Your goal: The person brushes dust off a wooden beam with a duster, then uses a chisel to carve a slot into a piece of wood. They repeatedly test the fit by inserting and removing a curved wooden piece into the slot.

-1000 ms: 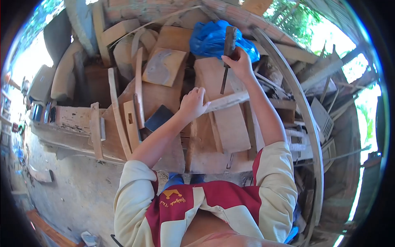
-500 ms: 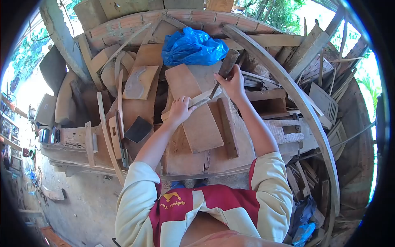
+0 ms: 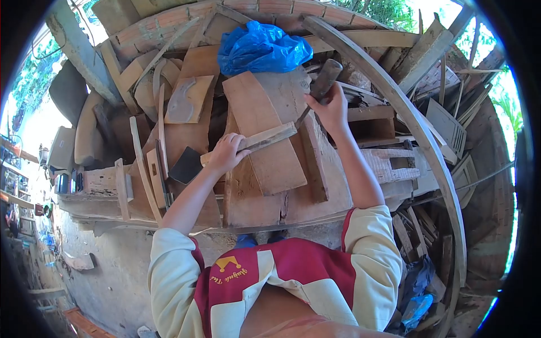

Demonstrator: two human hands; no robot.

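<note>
My left hand (image 3: 225, 153) grips a short pale wooden bar (image 3: 269, 137) that lies across a reddish board (image 3: 262, 134) on the wood pile. My right hand (image 3: 329, 107) is closed around the dark wooden handle of a chisel (image 3: 320, 87), held tilted. The blade slants down and left, and its tip meets the right end of the bar. Both my arms reach forward in cream sleeves.
A crumpled blue plastic bag (image 3: 261, 48) lies at the back of the pile. A long curved beam (image 3: 398, 107) arcs along the right side. Loose planks and offcuts (image 3: 186, 98) surround the board. A brick wall (image 3: 169, 19) stands behind, and bare concrete floor (image 3: 107, 265) shows lower left.
The chisel has swung from upright and raised to tilted, its tip down at the bar's end. My left hand stays on the bar. The view has shifted slightly.
</note>
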